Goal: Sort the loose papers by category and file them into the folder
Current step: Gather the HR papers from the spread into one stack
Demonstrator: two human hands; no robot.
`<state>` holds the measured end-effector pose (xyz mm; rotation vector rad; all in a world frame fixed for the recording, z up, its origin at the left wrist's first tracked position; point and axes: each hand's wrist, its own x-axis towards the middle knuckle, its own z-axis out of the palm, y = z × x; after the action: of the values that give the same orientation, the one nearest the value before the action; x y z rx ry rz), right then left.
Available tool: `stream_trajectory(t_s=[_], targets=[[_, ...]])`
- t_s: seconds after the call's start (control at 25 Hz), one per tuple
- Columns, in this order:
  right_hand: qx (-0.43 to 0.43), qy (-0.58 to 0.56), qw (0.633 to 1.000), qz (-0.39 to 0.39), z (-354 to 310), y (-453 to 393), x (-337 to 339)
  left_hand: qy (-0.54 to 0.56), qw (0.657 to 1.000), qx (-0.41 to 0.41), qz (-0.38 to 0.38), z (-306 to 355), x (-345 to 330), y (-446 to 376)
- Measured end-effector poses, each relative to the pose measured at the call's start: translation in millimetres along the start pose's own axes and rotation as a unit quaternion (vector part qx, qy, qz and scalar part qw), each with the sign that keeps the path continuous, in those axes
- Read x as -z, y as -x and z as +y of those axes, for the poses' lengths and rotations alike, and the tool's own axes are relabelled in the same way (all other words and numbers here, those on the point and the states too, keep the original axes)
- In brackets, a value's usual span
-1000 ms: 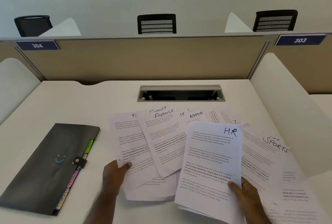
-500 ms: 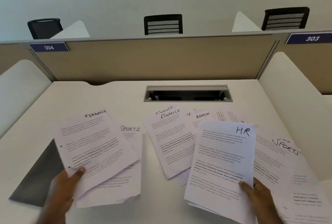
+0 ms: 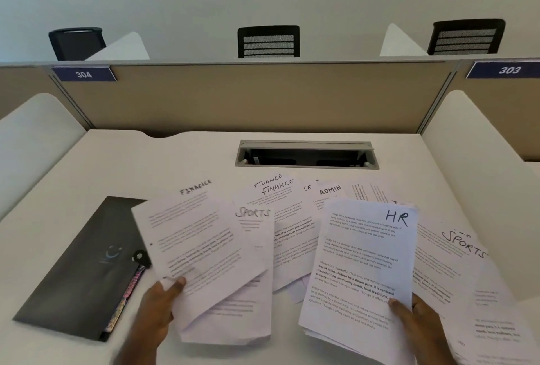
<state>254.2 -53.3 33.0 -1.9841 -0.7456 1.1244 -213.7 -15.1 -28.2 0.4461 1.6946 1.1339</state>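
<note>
My left hand (image 3: pixel 156 310) pinches the lower left corner of a sheet headed FINANCE (image 3: pixel 193 236), with a sheet headed SPORTS (image 3: pixel 251 300) beneath it, both lifted off the desk. My right hand (image 3: pixel 418 326) grips the lower right edge of a stack topped by a sheet headed HR (image 3: pixel 362 265). A dark grey folder (image 3: pixel 84 271) with coloured tabs and a snap clasp lies closed at the left. More sheets lie fanned on the desk: FINANCE sheets (image 3: pixel 280 198), an ADMIN sheet (image 3: pixel 330 192) and a SPORTS sheet (image 3: pixel 455 259).
The white desk (image 3: pixel 146 165) has a cable slot (image 3: pixel 305 155) at the back centre. A beige partition (image 3: pixel 248 98) closes the far side, and white side dividers (image 3: pixel 482 165) flank it. Three black chairs stand beyond the partition.
My left hand picked up the FINANCE and SPORTS sheets, swung them left over the folder, then back right. The folder is mostly uncovered again. The HR stack stayed in my right hand.
</note>
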Motion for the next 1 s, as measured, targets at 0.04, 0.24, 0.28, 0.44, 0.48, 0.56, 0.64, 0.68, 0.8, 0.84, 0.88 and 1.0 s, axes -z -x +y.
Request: stream_trajectory(t_s=[0.04,0.24,0.28,0.44,0.48,0.56,0.64,0.68,0.8,0.84,0.88,1.0], targets=[[0.003,-0.004,1.000,0.001,-1.5,0.9,1.2,-0.007,1.000,0.015,-0.006,-10.1,-9.2,-4.0],[-0.013,-0.003,1.000,0.008,5.2,-0.4,3.6,-0.121,0.992,0.026,0.002,-31.3,-37.7,-8.5],[-0.015,-0.002,1.000,0.002,7.0,-0.4,2.0,-0.159,0.987,0.006,0.013,-29.0,-39.8,-5.4],[0.005,0.002,0.999,-0.040,5.7,7.6,-10.0,-0.321,0.918,-0.137,0.188,-2.3,-55.2,16.3],[0.013,0.001,0.999,-0.051,3.2,10.4,-15.1,-0.317,0.917,-0.177,0.163,6.3,-65.2,27.9],[0.031,0.001,0.997,-0.073,-0.7,12.7,-28.2,-0.264,0.951,-0.161,-0.003,16.7,-86.5,48.9],[0.056,0.008,0.992,-0.112,-5.0,14.9,-41.5,-0.180,0.965,-0.021,-0.189,19.1,-105.5,68.6],[0.067,0.011,0.988,-0.137,-8.9,18.2,-47.1,-0.140,0.959,0.034,-0.245,17.4,-112.4,74.8],[0.071,-0.006,0.976,-0.205,-16.8,19.6,-55.9,-0.055,0.955,0.069,-0.282,4.9,-124.2,77.7],[0.058,-0.018,0.972,-0.225,-18.3,16.5,-54.3,-0.051,0.958,0.065,-0.273,0.9,-126.4,76.7],[0.042,-0.030,0.971,-0.233,-18.2,11.7,-50.1,-0.053,0.961,0.059,-0.263,-1.7,-128.1,74.8],[0.074,0.050,0.993,-0.072,-2.4,-16.3,-18.5,-0.065,0.974,0.041,-0.215,-4.1,-130.0,67.4]])
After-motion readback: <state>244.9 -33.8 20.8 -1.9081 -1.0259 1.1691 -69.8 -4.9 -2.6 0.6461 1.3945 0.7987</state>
